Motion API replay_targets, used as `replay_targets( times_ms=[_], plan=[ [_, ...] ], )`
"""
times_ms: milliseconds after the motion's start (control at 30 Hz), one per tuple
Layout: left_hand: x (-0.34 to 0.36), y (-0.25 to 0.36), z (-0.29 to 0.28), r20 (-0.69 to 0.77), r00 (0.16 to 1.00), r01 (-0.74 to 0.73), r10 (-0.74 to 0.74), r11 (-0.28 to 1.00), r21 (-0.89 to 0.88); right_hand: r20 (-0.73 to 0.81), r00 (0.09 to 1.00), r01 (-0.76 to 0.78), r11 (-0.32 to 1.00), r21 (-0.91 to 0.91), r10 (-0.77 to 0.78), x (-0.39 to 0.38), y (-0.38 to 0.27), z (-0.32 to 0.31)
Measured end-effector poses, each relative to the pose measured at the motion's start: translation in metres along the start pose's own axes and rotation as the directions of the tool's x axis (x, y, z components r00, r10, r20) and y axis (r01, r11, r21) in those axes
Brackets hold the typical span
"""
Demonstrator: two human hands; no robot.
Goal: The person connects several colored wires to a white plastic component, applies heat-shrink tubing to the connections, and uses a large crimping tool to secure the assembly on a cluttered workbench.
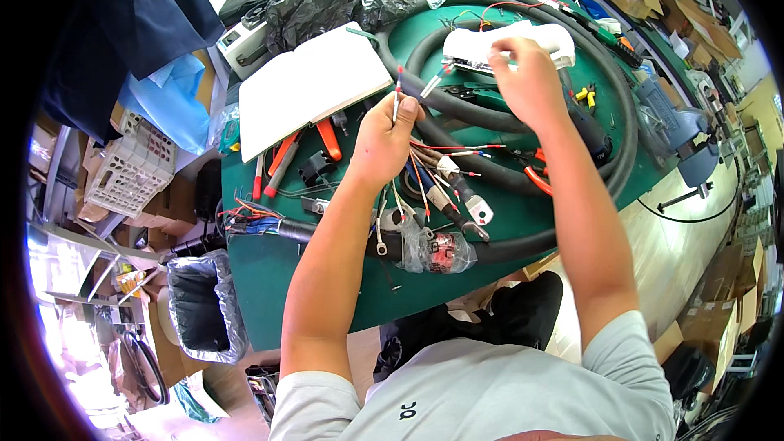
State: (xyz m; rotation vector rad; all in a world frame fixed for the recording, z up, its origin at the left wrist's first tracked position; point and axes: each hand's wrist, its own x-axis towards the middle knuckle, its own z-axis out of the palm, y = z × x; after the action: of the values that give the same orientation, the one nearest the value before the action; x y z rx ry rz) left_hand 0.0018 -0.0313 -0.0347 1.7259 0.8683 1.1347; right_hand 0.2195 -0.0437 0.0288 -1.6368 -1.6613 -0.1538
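Note:
My left hand [382,140] is closed on a thin white wire [398,98] with a red and blue tip, which stands up between the thumb and fingers. My right hand [524,80] is raised over the table with its fingertips pinched; whatever may be in them is too small to see. Behind it lies a crumpled white sheet or bag [555,42]. Two pale wire ends [435,82] with coloured tips stick up between the hands. Below my left hand, the thick black cable's [523,247] inner wires fan out, several ending in metal lugs [482,211]. Clear plastic wrap [441,251] covers part of the cable.
The green table [286,294] carries an open blank notebook [318,82], orange-handled tools [328,140], black plastic bags [335,4] and a coiled thick cable [629,131]. A blue vise [674,118] sits at the right edge. A lined bin [204,310] stands at the left.

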Motion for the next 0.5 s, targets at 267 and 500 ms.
replay_targets(
  times_ms=[267,500],
  plan=[
    [0.0,-0.004,-0.002,-0.046,0.997,0.052,-0.054,0.997,-0.062,0.347,0.937,0.251,0.624,-0.74,0.035,0.033,0.043,0.031],
    [0.004,-0.013,-0.003,-0.087,0.995,0.024,-0.038,0.988,-0.152,0.566,0.82,0.317,0.754,-0.576,0.088,0.045,0.04,0.008]
  ],
)
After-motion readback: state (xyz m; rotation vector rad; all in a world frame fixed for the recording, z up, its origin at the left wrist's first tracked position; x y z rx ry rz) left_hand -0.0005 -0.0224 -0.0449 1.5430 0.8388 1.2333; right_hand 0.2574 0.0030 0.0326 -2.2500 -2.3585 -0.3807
